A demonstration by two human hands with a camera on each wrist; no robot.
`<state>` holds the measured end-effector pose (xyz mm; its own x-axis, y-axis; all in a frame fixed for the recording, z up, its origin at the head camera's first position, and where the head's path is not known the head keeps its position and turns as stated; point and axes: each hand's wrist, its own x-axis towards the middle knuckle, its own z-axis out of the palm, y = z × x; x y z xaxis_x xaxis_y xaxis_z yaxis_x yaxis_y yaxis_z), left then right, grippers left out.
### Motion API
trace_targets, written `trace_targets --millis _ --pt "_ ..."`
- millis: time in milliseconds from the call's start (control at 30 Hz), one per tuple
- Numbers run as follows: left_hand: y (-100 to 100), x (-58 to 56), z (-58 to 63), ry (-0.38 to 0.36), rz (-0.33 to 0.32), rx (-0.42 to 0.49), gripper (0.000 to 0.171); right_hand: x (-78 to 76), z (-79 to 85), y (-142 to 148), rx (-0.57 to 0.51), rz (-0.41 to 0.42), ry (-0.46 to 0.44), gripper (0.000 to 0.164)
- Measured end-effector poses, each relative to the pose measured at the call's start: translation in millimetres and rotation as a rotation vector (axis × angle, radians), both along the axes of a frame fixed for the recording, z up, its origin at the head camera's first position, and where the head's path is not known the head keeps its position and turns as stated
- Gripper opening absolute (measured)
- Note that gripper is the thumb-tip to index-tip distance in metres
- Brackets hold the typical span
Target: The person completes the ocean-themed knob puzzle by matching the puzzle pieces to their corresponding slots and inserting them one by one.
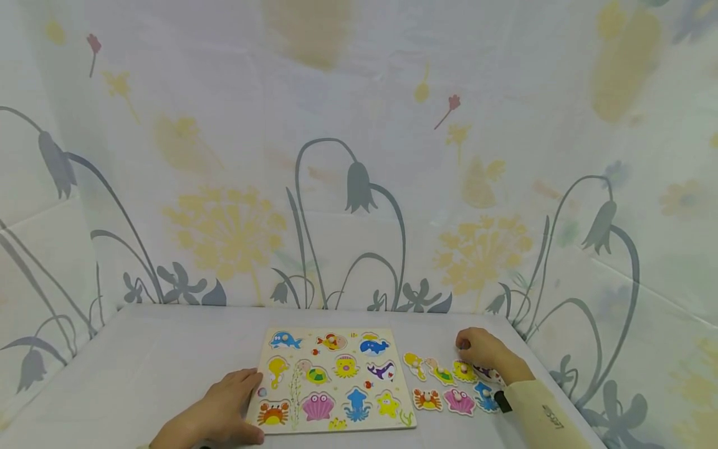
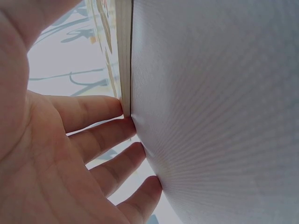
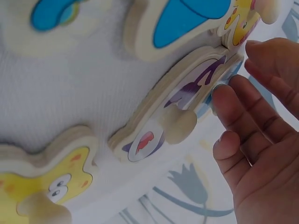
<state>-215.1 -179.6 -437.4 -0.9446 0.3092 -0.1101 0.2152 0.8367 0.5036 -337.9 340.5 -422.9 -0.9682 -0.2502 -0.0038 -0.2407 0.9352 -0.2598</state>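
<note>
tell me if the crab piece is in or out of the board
Out: the crab piece lies on the table, right of the board.

Soft, muted, even light
A foreground knob point(image 3: 44, 211) blurs in the right wrist view; faint shadows mark the counter point(image 1: 151, 362).

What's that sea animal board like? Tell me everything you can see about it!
The sea animal board is a flat, pale rectangle that looks like wood, with a plain edge. It shows rows of bright sea creatures, such as an orange crab, a pink shell and a blue squid. It lies flat on the white table. Fingers of the person's left hand touch its left side.
</note>
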Motion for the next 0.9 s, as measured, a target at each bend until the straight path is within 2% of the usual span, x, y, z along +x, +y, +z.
trace_targets --millis 300,600,900 --pt "-1 -0.3 0.4 -0.001 0.000 -0.002 0.103 -3.9 0.0 11 0.000 -0.056 -0.008 0.015" --pt "0 -0.3 -1.3 0.003 -0.006 0.005 0.103 -7.2 -4.9 16 0.007 -0.114 -0.056 0.018" --pt "-1 0.1 -1.3 0.015 -0.009 -0.004 0.103 -8.9 -3.4 24 -0.031 -0.109 -0.068 0.015"
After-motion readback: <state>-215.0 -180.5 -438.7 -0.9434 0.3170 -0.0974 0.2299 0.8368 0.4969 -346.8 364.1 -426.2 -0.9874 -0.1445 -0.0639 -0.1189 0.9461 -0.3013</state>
